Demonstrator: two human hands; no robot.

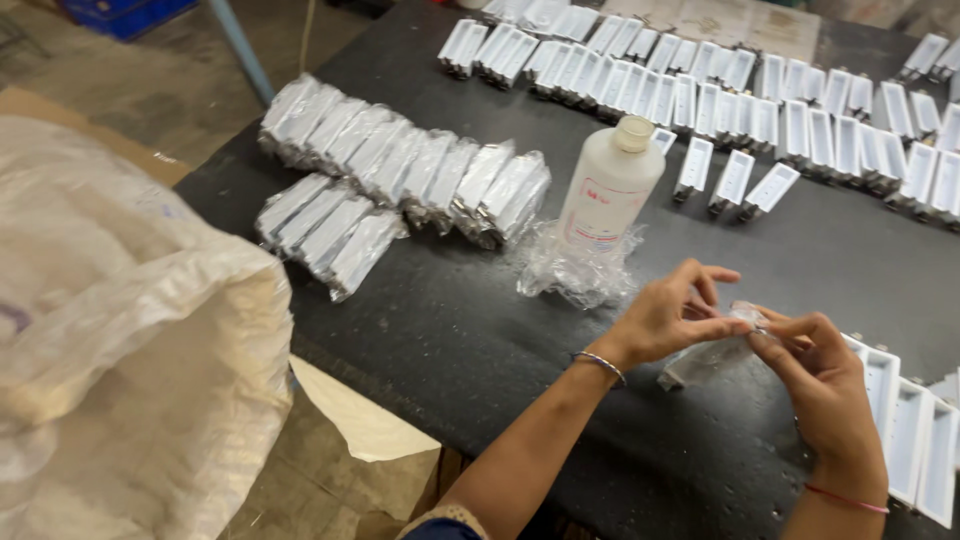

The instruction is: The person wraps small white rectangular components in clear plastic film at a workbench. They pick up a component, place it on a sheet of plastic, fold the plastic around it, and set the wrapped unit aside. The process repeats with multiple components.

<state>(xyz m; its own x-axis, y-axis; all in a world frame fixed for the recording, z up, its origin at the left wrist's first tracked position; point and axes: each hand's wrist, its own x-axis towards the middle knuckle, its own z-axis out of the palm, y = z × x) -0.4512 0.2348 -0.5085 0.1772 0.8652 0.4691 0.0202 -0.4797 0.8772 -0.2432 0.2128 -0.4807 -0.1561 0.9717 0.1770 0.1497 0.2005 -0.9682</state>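
Just in front of the bottle [610, 185], both hands pinch 1 wrapped part [712, 353] above the bench [450, 330]. Left hand [668, 318] and right hand [820, 385] fingers press its plastic top. Wrapped bundles [400, 180] lie left of the bottle.

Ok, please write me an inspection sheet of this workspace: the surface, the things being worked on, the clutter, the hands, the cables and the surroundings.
Surface: black table, dark and slightly speckled.
Job's things: small clear plastic packet pinched between both hands; rows of unwrapped white parts along the far edge; wrapped white parts in two bundles at the left.
Clutter: white plastic bottle standing on crumpled clear film; more white trays at the right edge.
Hands: left hand with a wrist bangle and right hand with a red thread, both gripping the packet.
Cables: nothing seen.
Surroundings: big white woven sack at left; concrete floor; blue crate far back.
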